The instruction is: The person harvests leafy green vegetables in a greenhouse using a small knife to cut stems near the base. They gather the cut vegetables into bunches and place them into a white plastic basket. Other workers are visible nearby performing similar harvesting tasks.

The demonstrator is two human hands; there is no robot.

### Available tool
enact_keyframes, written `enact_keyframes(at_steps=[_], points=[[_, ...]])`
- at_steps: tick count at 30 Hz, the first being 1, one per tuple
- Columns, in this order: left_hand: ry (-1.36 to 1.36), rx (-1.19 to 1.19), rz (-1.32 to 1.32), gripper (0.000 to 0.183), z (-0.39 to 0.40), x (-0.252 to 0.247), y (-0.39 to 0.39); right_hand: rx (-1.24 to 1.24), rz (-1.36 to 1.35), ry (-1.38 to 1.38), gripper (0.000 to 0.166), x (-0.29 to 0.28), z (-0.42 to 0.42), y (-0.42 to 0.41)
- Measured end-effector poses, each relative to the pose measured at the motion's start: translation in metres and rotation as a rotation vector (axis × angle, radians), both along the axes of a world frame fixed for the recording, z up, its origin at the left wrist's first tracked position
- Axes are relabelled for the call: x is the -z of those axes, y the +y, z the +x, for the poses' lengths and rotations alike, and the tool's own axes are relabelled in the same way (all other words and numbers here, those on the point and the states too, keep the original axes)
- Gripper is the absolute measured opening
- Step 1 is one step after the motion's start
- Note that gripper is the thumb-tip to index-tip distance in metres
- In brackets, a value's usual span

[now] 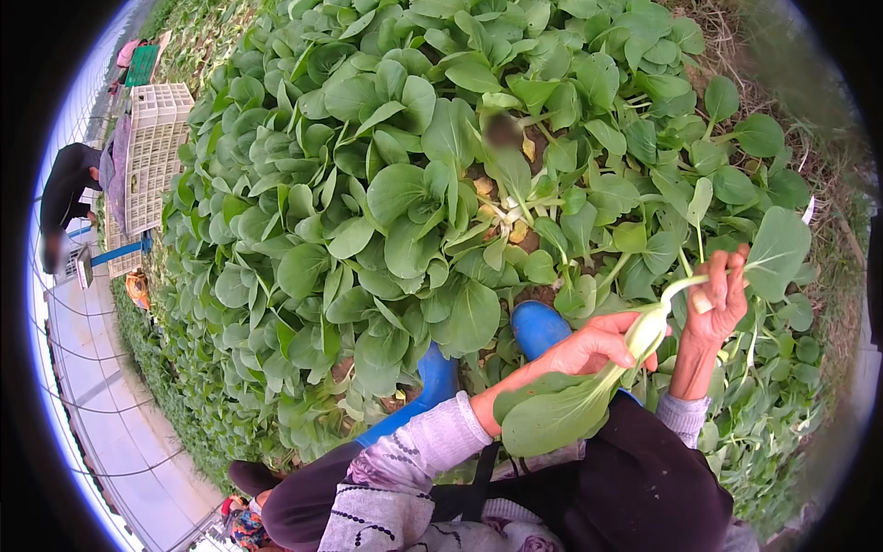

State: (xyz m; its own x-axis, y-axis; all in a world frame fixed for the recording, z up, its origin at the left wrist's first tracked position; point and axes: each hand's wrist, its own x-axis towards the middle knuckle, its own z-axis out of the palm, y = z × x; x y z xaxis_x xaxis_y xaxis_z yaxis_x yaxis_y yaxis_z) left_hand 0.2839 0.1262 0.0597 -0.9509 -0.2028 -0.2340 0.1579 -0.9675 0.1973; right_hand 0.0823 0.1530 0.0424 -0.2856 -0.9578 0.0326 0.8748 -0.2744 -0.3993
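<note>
My left hand (601, 345) grips a bok choy plant (647, 332) around its pale, swollen base. The plant's broad leaves (555, 417) point down and left, over my wrist and lap. Up and to the right, my right hand (721, 297) closes on an outer leaf stalk (683, 284), which bends away at the base. Its green blade (779, 255) spreads beyond my fingers. A short pale handle end (702, 302) sticks out of the right palm, and a thin whitish tip (808, 210) shows past the leaf; together they look like a small knife, mostly hidden.
Dense bok choy (400, 193) grows in front and to the left. Loose stalks and yellowed leaves (519, 231) lie on soil ahead. My blue boots (538, 328) stand among plants. Stacked plastic crates (155, 159) and a bending person (65, 186) are far left; dry grass (731, 48) borders the right.
</note>
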Motion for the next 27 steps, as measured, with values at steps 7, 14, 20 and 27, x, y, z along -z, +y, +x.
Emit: enact_keyframes(at_steps=[7,14,20,27], points=[[-0.321,0.061,-0.306,0.072,0.008,-0.050,-0.022,0.309,1.057,1.512,0.020,0.007,-0.054,0.011],[-1.246,0.338,-2.408,0.020,0.051,-0.001,-0.048,0.077,0.992,1.400,0.027,-0.010,0.029,0.035],[-1.292,0.273,-2.294,0.017,0.156,0.009,-0.036,-0.713,0.568,1.497,0.033,0.025,0.081,0.046],[-1.126,0.442,-2.463,0.009,0.135,-0.006,0.005,-0.279,-0.050,1.763,0.035,0.088,0.121,-0.004]])
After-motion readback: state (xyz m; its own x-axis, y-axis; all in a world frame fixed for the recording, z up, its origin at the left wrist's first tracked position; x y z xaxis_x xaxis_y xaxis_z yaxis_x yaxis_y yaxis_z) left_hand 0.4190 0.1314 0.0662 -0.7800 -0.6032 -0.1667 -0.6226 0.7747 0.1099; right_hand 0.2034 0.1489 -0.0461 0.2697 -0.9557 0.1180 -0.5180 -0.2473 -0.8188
